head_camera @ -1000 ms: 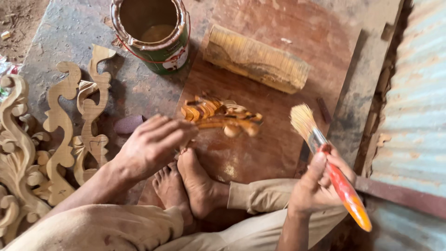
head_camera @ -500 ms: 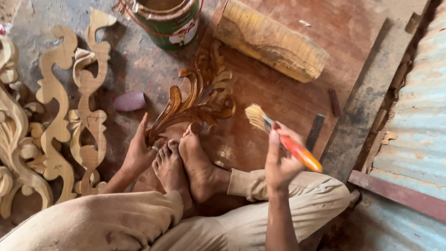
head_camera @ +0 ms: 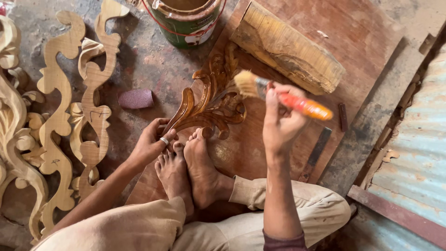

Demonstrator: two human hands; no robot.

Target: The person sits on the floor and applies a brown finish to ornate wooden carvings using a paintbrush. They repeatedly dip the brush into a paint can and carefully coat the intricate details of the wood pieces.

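Now the right hand (head_camera: pixel 278 123) has gone up and a little to the left since half a second ago. It is wrapped tight around a paintbrush (head_camera: pixel 283 95) with an orange handle. The soft bristles now sit right over the top part of the shiny brown carved wood piece (head_camera: pixel 209 100). Before, the brush was off to the side of the carving and not above it.

The left hand (head_camera: pixel 153 144) pinches the low tip of the carving, with a ring on one finger. It held that same end before too. The carving is tipped up, with its low end next to the bare feet (head_camera: pixel 188 169) and its top end pointing at the green paint can (head_camera: pixel 186 21). It lies on a reddish wooden board (head_camera: pixel 362 42) on the floor.

A rough block of wood (head_camera: pixel 288 49) lies just past the brush. A small purple sandpaper roll (head_camera: pixel 135 99) sits on the gray floor to the left. Pale carved pieces with no paint on them (head_camera: pixel 69 121) lie farther left. They have not moved.
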